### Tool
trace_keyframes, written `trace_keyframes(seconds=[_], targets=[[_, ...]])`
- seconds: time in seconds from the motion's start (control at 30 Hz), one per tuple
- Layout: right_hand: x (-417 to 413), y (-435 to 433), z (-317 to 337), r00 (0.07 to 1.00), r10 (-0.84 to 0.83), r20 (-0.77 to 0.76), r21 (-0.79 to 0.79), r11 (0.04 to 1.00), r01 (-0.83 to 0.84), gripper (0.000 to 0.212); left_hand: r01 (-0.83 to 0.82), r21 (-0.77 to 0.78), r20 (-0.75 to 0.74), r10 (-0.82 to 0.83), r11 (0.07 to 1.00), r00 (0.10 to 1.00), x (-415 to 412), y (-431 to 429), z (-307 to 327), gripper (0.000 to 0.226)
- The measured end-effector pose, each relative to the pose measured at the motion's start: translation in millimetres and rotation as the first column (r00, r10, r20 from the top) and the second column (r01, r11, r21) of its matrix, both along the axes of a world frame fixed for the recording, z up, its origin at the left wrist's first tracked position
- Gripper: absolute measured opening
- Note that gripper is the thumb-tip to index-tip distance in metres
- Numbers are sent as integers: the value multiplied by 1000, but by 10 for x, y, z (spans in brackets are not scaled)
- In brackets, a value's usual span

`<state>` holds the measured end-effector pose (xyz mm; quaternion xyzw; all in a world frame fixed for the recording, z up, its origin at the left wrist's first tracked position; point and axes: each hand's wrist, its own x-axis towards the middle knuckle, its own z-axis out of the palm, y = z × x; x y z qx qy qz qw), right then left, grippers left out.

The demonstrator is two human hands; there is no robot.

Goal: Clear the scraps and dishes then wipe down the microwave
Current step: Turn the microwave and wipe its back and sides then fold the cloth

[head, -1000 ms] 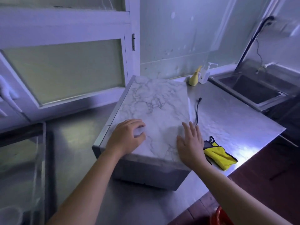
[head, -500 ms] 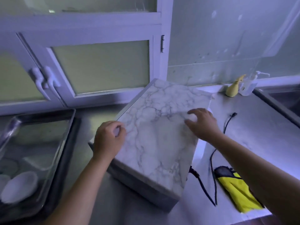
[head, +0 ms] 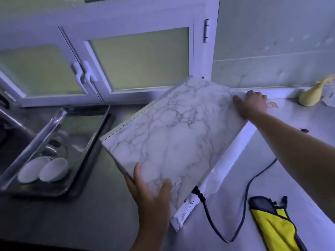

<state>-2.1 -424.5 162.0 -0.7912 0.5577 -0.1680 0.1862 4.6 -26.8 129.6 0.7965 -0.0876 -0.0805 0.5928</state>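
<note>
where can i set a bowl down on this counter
Bare steel counter lies in front of the tray, left of the left hand. A smaller patch sits between the right hand, gripping the microwave, and the yellow bottle. Crowded around the power cord and yellow cloth.

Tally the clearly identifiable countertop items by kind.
Microwave: 1
White bowls: 2
Metal tray: 1
Yellow cloth: 1
Yellow bottle: 1
Power cord: 1
Total: 7
</note>
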Motion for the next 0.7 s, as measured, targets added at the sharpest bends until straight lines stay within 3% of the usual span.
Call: trace_keyframes(seconds=[0.1,0.33,0.7], targets=[[-38,16,-2,1000,15,4,-15,1000,-15,66,-48,-49,-32,46,998,998,-143,-38,7,80],[-29,23,-23,1000,14,27,-31,999,-14,62,-169,-168,69,183,971,981,-348,-191,12,47],[87,-28,-93,997,-51,-49,-35,998,49,65,-75,-121,152,93,990,984,-80,-129,-36,34]])
